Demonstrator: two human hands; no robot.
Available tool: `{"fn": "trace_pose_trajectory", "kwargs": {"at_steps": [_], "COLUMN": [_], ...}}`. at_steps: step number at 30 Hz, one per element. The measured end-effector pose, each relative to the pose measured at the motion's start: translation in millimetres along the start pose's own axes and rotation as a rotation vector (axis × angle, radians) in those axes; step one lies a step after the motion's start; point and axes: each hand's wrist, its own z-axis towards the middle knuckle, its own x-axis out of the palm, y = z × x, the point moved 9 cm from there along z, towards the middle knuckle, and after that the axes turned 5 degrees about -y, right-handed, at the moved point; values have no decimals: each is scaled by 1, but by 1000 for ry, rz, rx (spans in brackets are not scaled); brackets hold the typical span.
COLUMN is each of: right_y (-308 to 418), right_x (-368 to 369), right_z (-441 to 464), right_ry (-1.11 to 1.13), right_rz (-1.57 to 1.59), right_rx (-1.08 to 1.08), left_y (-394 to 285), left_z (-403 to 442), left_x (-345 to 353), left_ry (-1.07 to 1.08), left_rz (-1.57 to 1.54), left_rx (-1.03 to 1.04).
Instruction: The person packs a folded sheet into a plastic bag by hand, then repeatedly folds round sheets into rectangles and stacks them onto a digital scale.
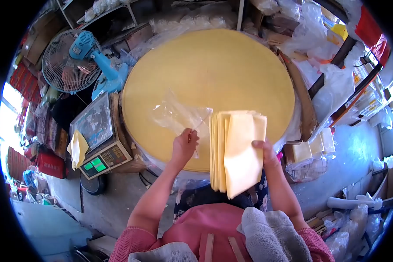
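My right hand [266,152] grips the right side of a stack of folded yellow sheets [243,153], held upright at the near edge of a round yellow pile [205,74]. Left of the stack, my left hand [186,146] pinches a clear plastic bag [174,114]. The bag spreads up and to the left over the round pile, and its right part reaches the stack's upper left edge. The fingers of my right hand behind the stack are hidden.
A digital scale [102,139] with a folded yellow piece [77,149] on it stands at the left. Behind it is a blue fan [81,56]. Wrapped yellow bundles [310,150] sit at the right, below a cardboard edge [302,102].
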Motion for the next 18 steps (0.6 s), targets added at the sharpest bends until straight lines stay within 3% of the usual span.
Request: {"fn": "trace_pose_trajectory", "kwargs": {"at_steps": [3,4,8,11,15,18], "right_y": [-8,-13,-30,-33,-28,-22], "right_x": [9,14,4,2,8,18], "right_z": [3,4,21,32,28,22], "right_ry": [65,77,-124,-138,-195,-202], "right_rz": [-143,-195,-389,-389,-416,-423], "right_rx": [-34,13,71,11,-39,-99], "left_y": [22,9,26,-61,-97,-70], "left_z": [-6,-10,-12,-24,-29,-10], "left_x": [14,12,-2,-8,3,3], "left_ry": [51,19,8,-196,-378,-313], "left_rz": [131,-18,54,695,755,651], "left_rx": [-1,-5,-328,384,785,492]}}
